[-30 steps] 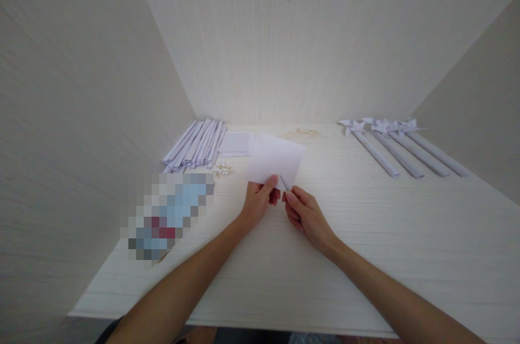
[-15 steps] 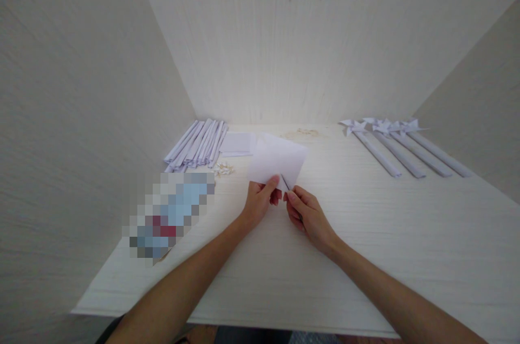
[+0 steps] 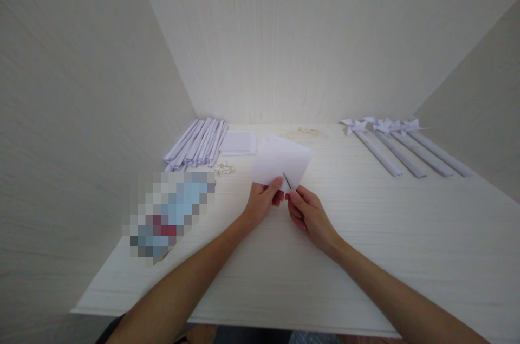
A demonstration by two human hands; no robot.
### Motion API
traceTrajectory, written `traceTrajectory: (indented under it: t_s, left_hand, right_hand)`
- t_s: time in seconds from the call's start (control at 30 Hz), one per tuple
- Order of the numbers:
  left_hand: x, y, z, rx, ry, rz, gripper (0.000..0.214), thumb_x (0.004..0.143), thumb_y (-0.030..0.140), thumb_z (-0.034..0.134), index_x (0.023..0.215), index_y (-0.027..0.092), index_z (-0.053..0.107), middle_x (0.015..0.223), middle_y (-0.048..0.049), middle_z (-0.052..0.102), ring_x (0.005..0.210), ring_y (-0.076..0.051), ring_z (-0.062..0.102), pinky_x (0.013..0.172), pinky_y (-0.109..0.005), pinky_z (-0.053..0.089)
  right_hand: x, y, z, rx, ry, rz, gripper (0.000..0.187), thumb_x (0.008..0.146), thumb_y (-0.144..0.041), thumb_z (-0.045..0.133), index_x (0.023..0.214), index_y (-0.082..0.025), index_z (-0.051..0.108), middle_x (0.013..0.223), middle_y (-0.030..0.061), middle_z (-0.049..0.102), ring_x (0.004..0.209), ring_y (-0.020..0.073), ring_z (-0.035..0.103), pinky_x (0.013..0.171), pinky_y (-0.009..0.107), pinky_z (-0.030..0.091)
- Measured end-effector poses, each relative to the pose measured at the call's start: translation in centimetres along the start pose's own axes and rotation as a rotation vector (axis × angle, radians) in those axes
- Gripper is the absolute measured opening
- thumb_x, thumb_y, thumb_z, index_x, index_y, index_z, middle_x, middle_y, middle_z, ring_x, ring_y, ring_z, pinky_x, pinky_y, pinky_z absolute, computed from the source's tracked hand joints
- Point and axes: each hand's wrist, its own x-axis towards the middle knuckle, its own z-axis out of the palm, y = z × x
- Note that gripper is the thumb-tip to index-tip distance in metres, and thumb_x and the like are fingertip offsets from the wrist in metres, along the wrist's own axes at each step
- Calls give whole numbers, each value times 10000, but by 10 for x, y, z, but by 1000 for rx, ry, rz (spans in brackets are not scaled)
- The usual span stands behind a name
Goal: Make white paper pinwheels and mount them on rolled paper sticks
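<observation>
A white sheet of paper (image 3: pixel 280 157) is held above the table, its near edge pinched between the thumb and fingers of my left hand (image 3: pixel 266 196). My right hand (image 3: pixel 307 209) is closed around a pair of scissors (image 3: pixel 287 180). One thin dark blade lies across the paper's near corner, slanting up and to the left; the handles are mostly hidden by my fingers. Both hands are close together at the near side of the sheet.
Rolled paper sticks (image 3: pixel 199 143) lie piled at back left, beside stacked paper squares (image 3: pixel 238 142) and small white pieces (image 3: pixel 225 168). A blurred-out object (image 3: pixel 174 219) sits at left. Several paper pinwheels (image 3: pixel 377 141) on sticks lie at right. Walls enclose the table (image 3: pixel 260 284).
The paper and both hands have shifted slightly to the right. The scissor blade still lies over the sheet's near corner.
</observation>
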Motion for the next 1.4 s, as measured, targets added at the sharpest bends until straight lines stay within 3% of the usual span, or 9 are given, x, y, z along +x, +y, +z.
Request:
traceTrajectory:
  t_s: [0.93,1.4]
  left_hand:
    - [0,-3,-1,23,-19,0,374,619,450,566,425,145,472,352,26,430,313,-54,372,337,-196,276]
    - [2,-5,-1,-47,29,-20,354,587,443,591,427,143,491,352,25,451,308,-55,380,327,-194,275]
  right_hand:
    - [1,1,0,30,15,9,285,705,-440,531,669,-172,443,421,-114,283,326,9,186,282,145,143]
    - [3,3,-3,-11,-9,8,264,737,-419,506,661,-175,439,429,-110,294,310,11,213,276,150,147]
